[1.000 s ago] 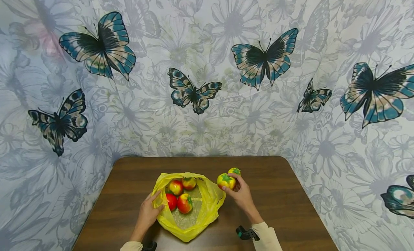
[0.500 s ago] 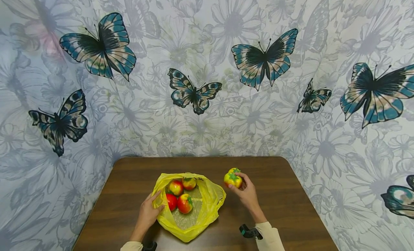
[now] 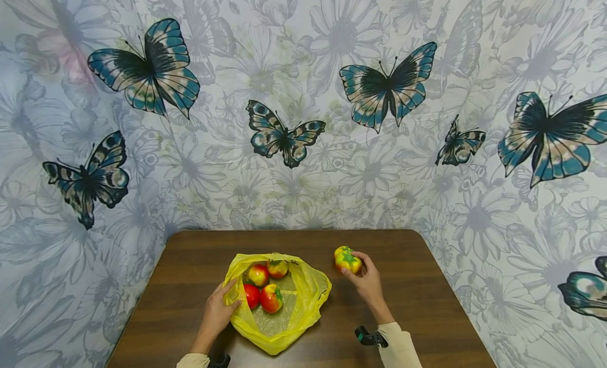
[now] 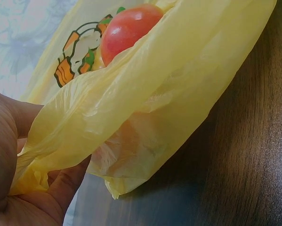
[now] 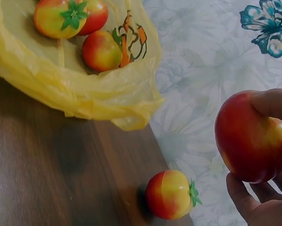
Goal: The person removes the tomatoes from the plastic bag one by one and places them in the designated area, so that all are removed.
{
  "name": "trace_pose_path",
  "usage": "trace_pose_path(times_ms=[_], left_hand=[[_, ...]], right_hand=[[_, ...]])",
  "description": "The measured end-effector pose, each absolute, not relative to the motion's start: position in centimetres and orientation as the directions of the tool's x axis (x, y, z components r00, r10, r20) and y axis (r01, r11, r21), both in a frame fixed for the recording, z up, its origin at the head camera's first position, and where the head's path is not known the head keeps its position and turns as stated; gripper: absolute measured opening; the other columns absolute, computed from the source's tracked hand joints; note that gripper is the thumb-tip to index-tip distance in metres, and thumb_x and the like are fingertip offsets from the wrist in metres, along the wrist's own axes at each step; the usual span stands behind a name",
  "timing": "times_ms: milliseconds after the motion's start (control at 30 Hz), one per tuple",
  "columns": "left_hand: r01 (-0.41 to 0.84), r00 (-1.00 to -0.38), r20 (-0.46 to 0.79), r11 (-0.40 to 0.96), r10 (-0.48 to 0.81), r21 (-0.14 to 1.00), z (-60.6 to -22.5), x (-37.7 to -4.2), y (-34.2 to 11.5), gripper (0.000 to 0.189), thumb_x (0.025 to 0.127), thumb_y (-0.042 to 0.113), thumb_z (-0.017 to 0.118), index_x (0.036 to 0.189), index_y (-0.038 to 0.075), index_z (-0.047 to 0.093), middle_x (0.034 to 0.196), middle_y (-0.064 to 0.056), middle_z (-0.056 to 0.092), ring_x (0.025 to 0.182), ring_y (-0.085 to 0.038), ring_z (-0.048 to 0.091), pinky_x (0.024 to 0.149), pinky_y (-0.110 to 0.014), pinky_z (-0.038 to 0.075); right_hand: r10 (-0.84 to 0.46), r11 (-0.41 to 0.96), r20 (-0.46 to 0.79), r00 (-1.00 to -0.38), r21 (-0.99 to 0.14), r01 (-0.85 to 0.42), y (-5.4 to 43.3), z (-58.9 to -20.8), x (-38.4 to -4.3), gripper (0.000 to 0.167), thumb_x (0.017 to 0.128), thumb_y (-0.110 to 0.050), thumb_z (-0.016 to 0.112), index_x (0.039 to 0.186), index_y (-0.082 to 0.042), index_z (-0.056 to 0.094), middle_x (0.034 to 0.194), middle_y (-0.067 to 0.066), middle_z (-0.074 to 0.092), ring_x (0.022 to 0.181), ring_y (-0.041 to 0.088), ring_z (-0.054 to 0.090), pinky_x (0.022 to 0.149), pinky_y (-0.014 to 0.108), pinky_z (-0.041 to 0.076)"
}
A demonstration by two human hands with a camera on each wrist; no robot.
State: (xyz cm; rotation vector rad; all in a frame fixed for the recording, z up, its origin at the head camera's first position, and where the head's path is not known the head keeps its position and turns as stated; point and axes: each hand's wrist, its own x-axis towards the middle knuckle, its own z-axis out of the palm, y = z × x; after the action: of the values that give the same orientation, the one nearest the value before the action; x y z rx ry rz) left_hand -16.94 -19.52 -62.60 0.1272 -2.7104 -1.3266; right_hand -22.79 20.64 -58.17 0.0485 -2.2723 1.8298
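Observation:
A thin yellow plastic bag (image 3: 310, 294) stands with its mouth wide on the brown table, several red-and-yellow tomatoes inside, one of them (image 3: 271, 298) near the middle. My left hand (image 3: 217, 314) pinches the bag's left rim, the film bunched between thumb and fingers (image 4: 70, 181) in the left wrist view. To the right of the bag, my right hand (image 3: 367, 282) grips another tomato (image 5: 246, 136) with a green star-shaped leaf top. A loose tomato (image 5: 169, 194) sits on the table just behind the held one, partly hidden by it in the head view.
The wooden table (image 3: 417, 299) ends at a wall (image 3: 303, 199) papered with flowers and butterflies, right behind its far edge. Dark bands (image 3: 371, 337) circle both wrists below light sleeves (image 3: 400, 347).
My right hand has moved right, away from the bag, with the tomato in its grip; that tomato now overlaps the loose one. The left hand and the bag have stayed still.

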Motion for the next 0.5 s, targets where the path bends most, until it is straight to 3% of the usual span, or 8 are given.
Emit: trace_pose_path(times_ms=[200,433,500], left_hand=[[-0.033,-0.989,0.062,0.611,-0.134,0.791,-62.5,-16.9,-19.5,0.061,0.080,-0.001,0.075,0.137,0.001,0.055,0.146,-0.029,0.045,0.133,-0.049,0.044,0.109,-0.060,0.037],[-0.040,-0.988,0.059,0.609,-0.142,0.792,-62.6,-16.9,-19.5,0.062,0.079,-0.001,0.075,0.137,0.002,0.056,0.146,-0.029,0.045,0.133,-0.050,0.044,0.109,-0.061,0.037],[-0.038,-0.987,0.064,0.609,-0.145,0.792,-62.7,-16.9,-19.5,0.062,0.079,-0.001,0.075,0.137,0.001,0.056,0.146,-0.030,0.045,0.133,-0.050,0.044,0.109,-0.060,0.037]], right_hand=[[0.124,0.262,0.213,-0.969,-0.949,-0.175,21.3,-58.5,-23.3,0.057,0.080,-0.004,0.079,0.130,0.005,0.053,0.137,0.025,0.052,0.119,0.023,0.053,0.090,0.007,0.045],[0.163,0.275,0.185,-0.969,-0.952,-0.136,22.5,-59.2,-23.8,0.055,0.081,-0.008,0.079,0.129,-0.002,0.053,0.139,0.017,0.053,0.121,0.017,0.050,0.090,0.000,0.039],[0.169,0.278,0.188,-0.968,-0.951,-0.136,22.6,-59.1,-23.7,0.056,0.081,-0.006,0.078,0.130,0.000,0.052,0.139,0.019,0.053,0.122,0.023,0.051,0.090,0.001,0.039]])
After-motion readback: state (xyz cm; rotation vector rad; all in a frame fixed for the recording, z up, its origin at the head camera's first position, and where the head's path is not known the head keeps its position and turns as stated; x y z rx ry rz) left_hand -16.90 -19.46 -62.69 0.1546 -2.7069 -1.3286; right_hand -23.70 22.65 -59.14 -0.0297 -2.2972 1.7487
